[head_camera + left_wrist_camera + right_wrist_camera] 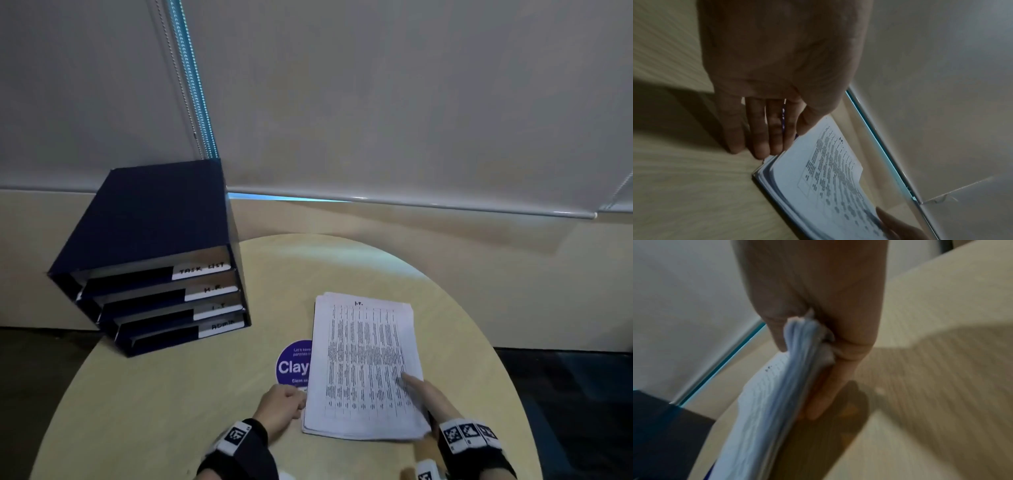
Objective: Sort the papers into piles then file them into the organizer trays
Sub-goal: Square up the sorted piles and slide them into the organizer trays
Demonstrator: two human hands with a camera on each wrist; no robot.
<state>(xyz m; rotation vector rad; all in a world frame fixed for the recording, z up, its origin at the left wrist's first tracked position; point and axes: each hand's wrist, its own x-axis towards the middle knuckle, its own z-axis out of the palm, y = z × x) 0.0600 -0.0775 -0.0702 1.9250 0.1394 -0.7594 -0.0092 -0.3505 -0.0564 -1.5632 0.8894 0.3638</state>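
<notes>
A stack of printed papers (363, 366), with "I.T." handwritten at its top, lies on the round wooden table (171, 394). My right hand (416, 387) grips its near right corner, thumb on the top sheet and fingers (826, 386) underneath, so that side is lifted off the table. Straight fingers of my left hand (296, 402) touch the stack's left edge (766, 164). The dark blue organizer (154, 257) stands at the table's far left. Its trays are labelled TASK LIST, H.R., I.T. and ADMIN.
A round purple sticker (291, 363) on the table is partly covered by the stack's left edge. A window blind (411, 102) and a low wall run behind the table. Bare tabletop (342, 267) lies between the stack and the table's far edge.
</notes>
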